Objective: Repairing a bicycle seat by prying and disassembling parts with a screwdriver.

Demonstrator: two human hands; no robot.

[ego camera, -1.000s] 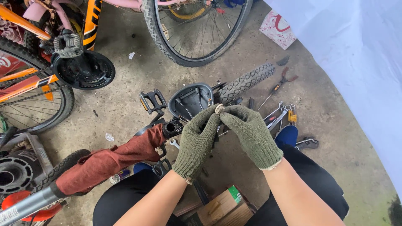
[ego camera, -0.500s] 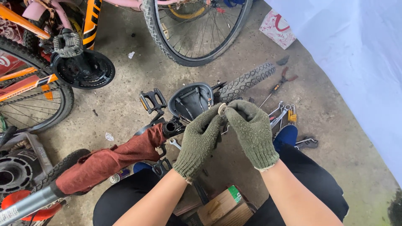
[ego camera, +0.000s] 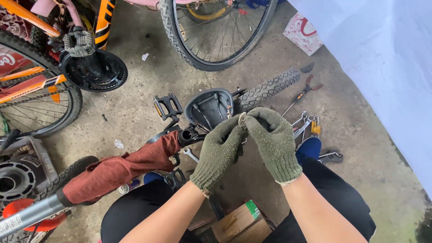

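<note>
Item, held: a small metal ring point(ego camera: 242, 119), pinched between the fingertips of both my hands, just right of the upturned black saddle point(ego camera: 209, 107) and level with its rim.

My left hand point(ego camera: 219, 152), in a green knit glove, closes thumb and forefinger on the ring's left side. My right hand point(ego camera: 273, 141), gloved alike, grips the ring's right side from above (what kind of part the ring is, I cannot tell).

Around the saddle: a black pedal point(ego camera: 167, 106) just left of it; a knobby tyre point(ego camera: 269, 89) running off to its right; a frame tube wrapped in red-brown cloth point(ego camera: 121, 168) below-left; loose spanners point(ego camera: 306, 126) and red-handled pliers point(ego camera: 307, 87) on the concrete floor point(ego camera: 139, 90) to the right; a cardboard box point(ego camera: 236, 221) well below, between my knees.
</note>
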